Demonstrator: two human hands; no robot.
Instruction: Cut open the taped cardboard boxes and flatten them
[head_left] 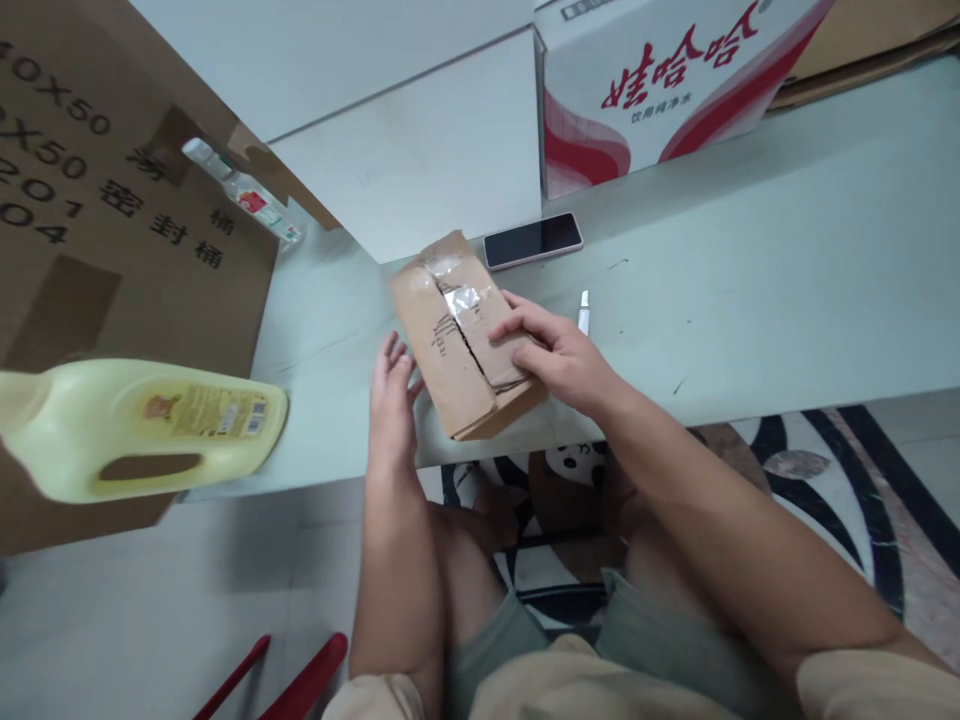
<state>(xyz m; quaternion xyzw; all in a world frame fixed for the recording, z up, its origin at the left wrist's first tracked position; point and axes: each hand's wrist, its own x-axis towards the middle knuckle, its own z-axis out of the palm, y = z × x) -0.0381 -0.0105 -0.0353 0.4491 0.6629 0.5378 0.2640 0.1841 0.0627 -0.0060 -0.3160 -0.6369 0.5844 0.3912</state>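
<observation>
A small brown cardboard box sits tilted near the table's front edge, with clear tape and dark handwriting on top and a dark slit between its flaps. My right hand rests on the box's right side, fingers over the top flap and thumb near the front corner. Beside the box's left side is my left hand, its fingers apart and holding nothing. A white cutter lies on the table to the right of the box. Behind the box lies a phone with a dark screen.
On the left stand a yellow jug, a clear bottle and a large printed carton. A white panel and a red-and-white carton stand at the back of the pale table. Red bars show at the lower left.
</observation>
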